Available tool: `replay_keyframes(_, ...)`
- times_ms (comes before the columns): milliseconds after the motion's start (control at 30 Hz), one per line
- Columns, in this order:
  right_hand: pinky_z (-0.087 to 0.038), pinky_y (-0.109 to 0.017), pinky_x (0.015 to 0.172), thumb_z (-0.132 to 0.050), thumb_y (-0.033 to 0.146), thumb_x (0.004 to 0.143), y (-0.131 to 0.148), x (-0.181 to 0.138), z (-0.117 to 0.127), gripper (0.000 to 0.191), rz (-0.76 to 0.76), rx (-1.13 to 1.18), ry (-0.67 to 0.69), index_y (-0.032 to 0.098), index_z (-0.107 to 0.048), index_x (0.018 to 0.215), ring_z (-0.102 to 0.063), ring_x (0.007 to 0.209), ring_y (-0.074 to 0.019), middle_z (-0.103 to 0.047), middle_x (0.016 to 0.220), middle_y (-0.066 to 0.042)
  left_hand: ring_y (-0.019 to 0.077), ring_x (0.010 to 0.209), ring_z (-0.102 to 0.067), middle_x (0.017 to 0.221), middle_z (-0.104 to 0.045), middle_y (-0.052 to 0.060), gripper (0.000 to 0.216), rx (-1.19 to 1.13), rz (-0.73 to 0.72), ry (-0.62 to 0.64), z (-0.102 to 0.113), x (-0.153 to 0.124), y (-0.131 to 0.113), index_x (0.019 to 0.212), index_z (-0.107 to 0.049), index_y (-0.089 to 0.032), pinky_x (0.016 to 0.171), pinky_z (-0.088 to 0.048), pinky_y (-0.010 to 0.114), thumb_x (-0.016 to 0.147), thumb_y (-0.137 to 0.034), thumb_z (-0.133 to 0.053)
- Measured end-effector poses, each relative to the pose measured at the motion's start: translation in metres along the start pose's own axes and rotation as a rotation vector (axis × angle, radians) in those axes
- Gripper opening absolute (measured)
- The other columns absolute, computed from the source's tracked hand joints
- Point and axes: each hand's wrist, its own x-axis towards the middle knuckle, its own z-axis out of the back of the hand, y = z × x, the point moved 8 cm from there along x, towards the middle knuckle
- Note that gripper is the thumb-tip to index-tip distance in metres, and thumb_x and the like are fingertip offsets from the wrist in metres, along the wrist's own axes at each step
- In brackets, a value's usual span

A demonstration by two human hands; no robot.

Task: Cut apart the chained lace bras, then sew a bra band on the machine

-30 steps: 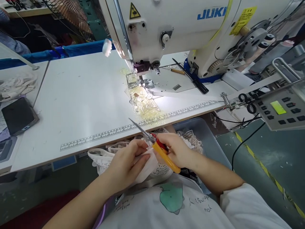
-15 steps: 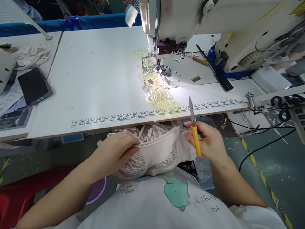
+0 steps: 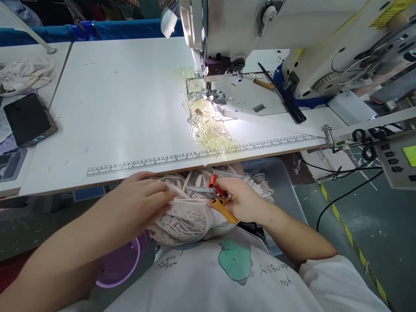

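A white lace garment (image 3: 190, 221) lies in my lap just below the table's front edge. My left hand (image 3: 138, 203) presses down on its left side, fingers closed over the fabric edge. My right hand (image 3: 242, 201) grips a pair of thread snips (image 3: 218, 197) with yellow and red handles. Their blades point left into the garment's upper edge, close to my left fingertips. More lace pieces (image 3: 260, 180) are piled behind the hands.
A white sewing machine (image 3: 286, 39) stands on the white table (image 3: 123, 108), with a ruler strip (image 3: 195, 155) along the front edge. A phone (image 3: 27, 119) lies far left. A control panel (image 3: 398, 158) sits right, a grey bin (image 3: 286, 190) and purple basket (image 3: 118, 264) below.
My right hand turned the snips from upright to pointing left and brought them down to the garment. My left hand shifted right over the fabric, which is now bunched lower in my lap.
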Motion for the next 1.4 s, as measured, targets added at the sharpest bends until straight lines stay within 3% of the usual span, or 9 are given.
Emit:
replay_keyframes(133, -0.027, -0.017, 0.045, -0.054, 0.016, 0.069, 0.0, 0.0, 0.002, 0.029, -0.033, 0.029, 0.016, 0.02, -0.028, 0.058, -0.029, 0.053, -0.0068, -0.04, 0.063, 0.003, 0.0126, 0.076, -0.061, 0.083, -0.067, 0.0, 0.02, -0.165, 0.09, -0.12, 0.021, -0.016, 0.022, 0.093, -0.065, -0.021, 0.068, -0.046, 0.019, 0.084, -0.018, -0.048)
replay_keyframes(400, -0.032, -0.021, 0.049, -0.054, 0.028, 0.073, -0.006, -0.015, -0.002, 0.024, -0.167, 0.042, 0.038, 0.019, -0.035, 0.062, -0.034, 0.055, -0.0093, -0.036, 0.06, 0.004, 0.0121, 0.067, -0.061, 0.076, -0.065, 0.001, 0.007, -0.735, 0.661, -0.58, 0.013, -0.035, 0.043, 0.082, -0.062, -0.02, 0.057, -0.05, 0.017, 0.075, -0.02, -0.06)
replay_keyframes(467, -0.032, -0.022, 0.048, -0.055, 0.029, 0.074, -0.01, -0.022, -0.006, 0.02, -0.199, 0.1, 0.064, 0.019, -0.039, 0.065, -0.035, 0.054, -0.0096, -0.037, 0.061, 0.003, 0.0101, 0.061, -0.059, 0.075, -0.061, 0.0, 0.015, -0.79, 0.674, -0.699, 0.011, -0.032, 0.036, 0.091, -0.057, -0.019, 0.052, -0.049, 0.016, 0.076, -0.019, -0.059)
replay_keyframes(567, -0.034, -0.022, 0.048, -0.059, 0.029, 0.074, -0.013, -0.028, -0.007, 0.02, -0.194, 0.124, 0.096, 0.019, -0.043, 0.067, -0.038, 0.053, -0.0099, -0.041, 0.061, 0.003, 0.0085, 0.061, -0.058, 0.078, -0.056, -0.001, 0.031, -0.786, 0.473, -0.79, 0.015, -0.016, 0.017, 0.108, -0.047, -0.023, 0.05, -0.048, 0.015, 0.08, -0.012, -0.052)
replay_keyframes(700, -0.046, -0.03, 0.063, -0.064, 0.028, 0.074, -0.003, -0.021, 0.011, 0.015, -0.082, 0.241, -0.018, 0.02, -0.053, 0.081, -0.055, 0.072, -0.0168, -0.057, 0.08, -0.004, 0.0092, 0.064, -0.055, 0.078, -0.055, -0.001, 0.047, -0.732, 0.154, -0.75, 0.016, 0.008, -0.01, 0.123, -0.037, -0.028, 0.055, -0.048, 0.017, 0.082, -0.008, -0.046)
replay_keyframes(867, -0.047, -0.032, 0.072, -0.065, 0.023, 0.075, 0.022, -0.004, 0.041, 0.015, 0.097, 0.478, -0.18, 0.021, -0.055, 0.086, -0.058, 0.077, -0.0163, -0.06, 0.083, -0.003, 0.009, 0.062, -0.054, 0.077, -0.054, -0.001, 0.048, -0.709, 0.034, -0.7, 0.014, 0.029, -0.026, 0.126, -0.033, -0.026, 0.056, -0.046, 0.018, 0.083, -0.007, -0.044)
replay_keyframes(1100, -0.042, -0.026, 0.059, -0.072, 0.025, 0.068, 0.025, 0.013, 0.04, 0.02, 0.067, 0.469, -0.083, 0.02, -0.054, 0.075, -0.048, 0.06, -0.0103, -0.053, 0.069, 0.002, 0.0101, 0.068, -0.057, 0.079, -0.054, -0.001, 0.043, -0.72, 0.052, -0.672, 0.013, 0.039, -0.027, 0.122, -0.035, -0.025, 0.062, -0.049, 0.02, 0.083, -0.01, -0.043)
replay_keyframes(1267, -0.04, -0.024, 0.058, -0.069, 0.021, 0.069, 0.027, 0.008, 0.046, 0.018, 0.082, 0.276, -0.299, 0.02, -0.052, 0.075, -0.046, 0.06, -0.0098, -0.05, 0.07, 0.003, 0.0132, 0.066, -0.056, 0.077, -0.056, 0.0, 0.032, -0.698, 0.279, -0.637, 0.001, 0.036, -0.014, 0.112, -0.042, -0.021, 0.056, -0.046, 0.022, 0.08, -0.023, -0.049)
replay_keyframes(1400, -0.04, -0.025, 0.059, -0.067, 0.02, 0.07, 0.028, 0.002, 0.044, 0.017, 0.074, 0.125, -0.433, 0.02, -0.051, 0.076, -0.046, 0.06, -0.0102, -0.05, 0.069, 0.003, 0.0171, 0.069, -0.056, 0.075, -0.061, 0.002, 0.021, -0.758, 0.493, -0.481, -0.015, 0.037, -0.004, 0.085, -0.058, -0.018, 0.058, -0.043, 0.025, 0.078, -0.036, -0.05)
